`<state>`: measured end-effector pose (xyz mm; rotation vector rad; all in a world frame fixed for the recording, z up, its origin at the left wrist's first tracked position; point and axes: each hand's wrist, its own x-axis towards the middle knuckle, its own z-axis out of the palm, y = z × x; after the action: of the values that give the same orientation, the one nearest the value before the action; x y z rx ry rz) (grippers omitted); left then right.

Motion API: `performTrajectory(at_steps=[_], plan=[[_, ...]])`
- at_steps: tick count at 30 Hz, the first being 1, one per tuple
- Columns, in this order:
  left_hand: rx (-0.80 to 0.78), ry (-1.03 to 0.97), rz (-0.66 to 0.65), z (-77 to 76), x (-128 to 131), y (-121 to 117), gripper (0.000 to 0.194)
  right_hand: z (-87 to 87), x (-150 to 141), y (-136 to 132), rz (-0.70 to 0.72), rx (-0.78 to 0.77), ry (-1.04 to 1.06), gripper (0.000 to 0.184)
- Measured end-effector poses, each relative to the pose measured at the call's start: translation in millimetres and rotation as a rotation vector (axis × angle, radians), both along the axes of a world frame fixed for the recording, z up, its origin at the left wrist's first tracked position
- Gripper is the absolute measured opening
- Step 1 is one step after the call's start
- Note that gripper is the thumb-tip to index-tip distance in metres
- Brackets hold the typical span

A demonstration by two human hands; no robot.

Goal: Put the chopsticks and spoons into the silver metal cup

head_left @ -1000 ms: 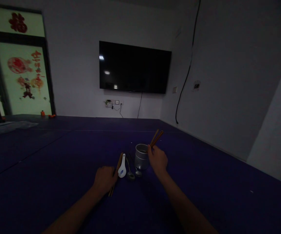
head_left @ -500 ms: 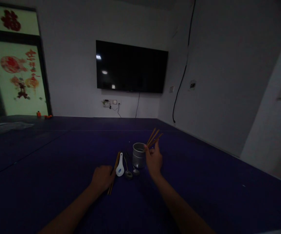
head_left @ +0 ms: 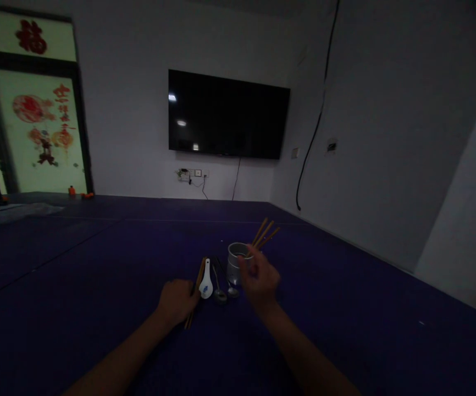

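While a television [head_left: 227, 114] overlooks the purple surface [head_left: 110, 264], fingers are apart on the right hand [head_left: 261, 281], unclear on the left hand [head_left: 176, 301].

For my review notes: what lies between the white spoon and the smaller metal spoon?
In the head view, the larger metal spoon lies between the white spoon and the smaller metal spoon.

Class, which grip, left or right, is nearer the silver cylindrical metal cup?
Right. The right grip is beside the cup, at its near right, overlapping it in view; the left grip is farther off, to its left, over slim brown wooden chopsticks.
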<state>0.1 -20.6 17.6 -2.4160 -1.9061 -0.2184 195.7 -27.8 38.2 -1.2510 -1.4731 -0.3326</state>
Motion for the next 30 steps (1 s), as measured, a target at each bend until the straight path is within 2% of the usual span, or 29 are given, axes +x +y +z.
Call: performTrajectory(at_steps=[3, 6, 12, 17, 22, 30], plan=[[0.0, 0.006, -0.017, 2.6, -0.1, -2.0, 0.053, -12.7, -21.5, -4.9, 0.294, -0.133, -0.465, 0.037], [0.009, 0.01, -0.017, 4.3, 0.3, -3.2, 0.054, -20.5, -38.1, -3.7, 0.393, -0.241, -0.661, 0.03], [-0.001, 0.023, -0.027, 2.4, 0.4, -1.8, 0.046, -27.1, -39.4, 6.2, 0.418, -0.412, -0.64, 0.019], [0.018, 0.043, -0.026, -1.5, 1.1, -1.2, 0.043, -33.5, -39.4, 6.8, 0.466, -0.451, -0.645, 0.018], [0.009, 0.043, 0.003, 1.6, 2.9, -3.9, 0.048, -34.1, -42.2, 3.8, 0.516, -0.493, -0.68, 0.02], [-0.024, 0.073, 0.127, 7.6, 0.0, -4.3, 0.041, -33.4, -42.3, 4.6, 0.496, -0.496, -0.726, 0.018]])
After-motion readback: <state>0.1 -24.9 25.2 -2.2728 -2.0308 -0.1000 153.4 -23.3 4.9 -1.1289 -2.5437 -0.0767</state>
